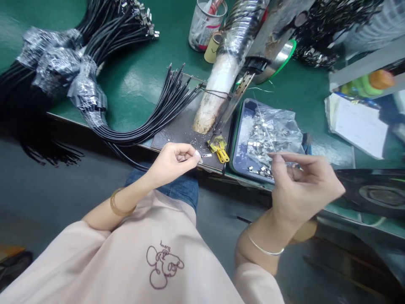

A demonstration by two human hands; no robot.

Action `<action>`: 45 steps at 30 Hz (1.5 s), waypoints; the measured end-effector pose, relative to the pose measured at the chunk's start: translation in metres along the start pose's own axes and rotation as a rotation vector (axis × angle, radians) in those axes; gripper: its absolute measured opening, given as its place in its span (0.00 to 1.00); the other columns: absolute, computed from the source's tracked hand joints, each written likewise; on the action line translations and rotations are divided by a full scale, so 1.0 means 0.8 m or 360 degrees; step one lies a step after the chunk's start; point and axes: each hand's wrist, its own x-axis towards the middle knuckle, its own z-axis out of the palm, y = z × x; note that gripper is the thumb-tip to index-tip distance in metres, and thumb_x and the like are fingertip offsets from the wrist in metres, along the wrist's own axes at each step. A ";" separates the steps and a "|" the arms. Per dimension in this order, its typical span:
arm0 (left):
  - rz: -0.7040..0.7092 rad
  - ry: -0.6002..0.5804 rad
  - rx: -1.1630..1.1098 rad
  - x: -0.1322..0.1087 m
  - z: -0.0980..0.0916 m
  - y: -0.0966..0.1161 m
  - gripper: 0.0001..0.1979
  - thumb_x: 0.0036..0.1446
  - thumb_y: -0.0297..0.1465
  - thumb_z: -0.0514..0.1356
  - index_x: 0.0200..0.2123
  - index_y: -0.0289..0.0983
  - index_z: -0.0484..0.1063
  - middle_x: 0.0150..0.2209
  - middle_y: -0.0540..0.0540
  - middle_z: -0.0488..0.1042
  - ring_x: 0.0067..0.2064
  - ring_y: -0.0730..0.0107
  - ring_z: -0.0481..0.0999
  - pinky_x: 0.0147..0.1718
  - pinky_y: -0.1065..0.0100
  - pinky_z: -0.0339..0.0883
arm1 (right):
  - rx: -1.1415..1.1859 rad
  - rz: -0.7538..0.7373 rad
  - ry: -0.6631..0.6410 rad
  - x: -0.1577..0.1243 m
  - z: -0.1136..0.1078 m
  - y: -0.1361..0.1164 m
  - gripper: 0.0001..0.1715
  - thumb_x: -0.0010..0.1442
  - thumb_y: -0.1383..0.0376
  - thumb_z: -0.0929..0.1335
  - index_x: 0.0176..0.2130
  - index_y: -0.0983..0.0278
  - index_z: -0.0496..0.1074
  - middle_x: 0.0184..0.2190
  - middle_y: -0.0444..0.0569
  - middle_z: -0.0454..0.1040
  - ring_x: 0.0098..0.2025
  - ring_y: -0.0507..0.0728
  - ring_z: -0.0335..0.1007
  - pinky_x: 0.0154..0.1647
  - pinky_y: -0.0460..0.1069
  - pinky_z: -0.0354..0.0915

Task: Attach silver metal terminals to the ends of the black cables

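Note:
My left hand point(177, 162) is closed in a pinch at the table's front edge, with a small shiny metal connector point(206, 156) at its fingertips. Behind that wrist a black cable point(128, 159) runs down from the bundle; whether it reaches the fingers is hidden. My right hand point(300, 185) is raised over the right side of a blue tray point(237, 156), thumb and forefinger pressed together. Anything between them is too small to make out. Small metal connector shells point(261, 135) lie in the tray, partly in a clear plastic bag point(286, 120). Beside my left fingertips sits a yellow clip-like piece point(222, 155).
A wrapped white cylinder point(218, 84) and a metal bar point(236, 97) slant down over a dark board point(180, 131). Black cable bundles point(126, 135) lie at left. A clear cup point(207, 25), a green-rimmed spool point(286, 59) and paper point(360, 122) stand farther back.

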 end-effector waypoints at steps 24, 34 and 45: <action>0.1079 0.0378 0.1255 -0.010 0.022 -0.005 0.12 0.59 0.21 0.57 0.24 0.37 0.65 0.21 0.55 0.63 0.24 0.78 0.61 0.25 0.74 0.56 | 0.0337 -0.0178 -0.0412 -0.052 0.071 -0.031 0.09 0.65 0.65 0.69 0.32 0.61 0.77 0.27 0.43 0.77 0.27 0.50 0.68 0.28 0.47 0.62; 0.0866 0.0291 0.0945 -0.017 0.018 -0.002 0.09 0.56 0.21 0.59 0.25 0.36 0.66 0.20 0.58 0.58 0.21 0.82 0.57 0.22 0.77 0.54 | 0.0628 0.0088 -0.0526 -0.051 0.066 -0.030 0.10 0.63 0.64 0.69 0.29 0.62 0.75 0.24 0.42 0.74 0.25 0.50 0.65 0.25 0.46 0.60; 0.1011 0.0333 0.1070 -0.016 0.018 -0.004 0.10 0.56 0.21 0.59 0.25 0.36 0.66 0.20 0.57 0.59 0.21 0.81 0.58 0.21 0.77 0.54 | 0.0507 0.0046 -0.0576 -0.052 0.068 -0.035 0.14 0.66 0.60 0.67 0.29 0.62 0.73 0.25 0.44 0.74 0.27 0.52 0.68 0.28 0.47 0.63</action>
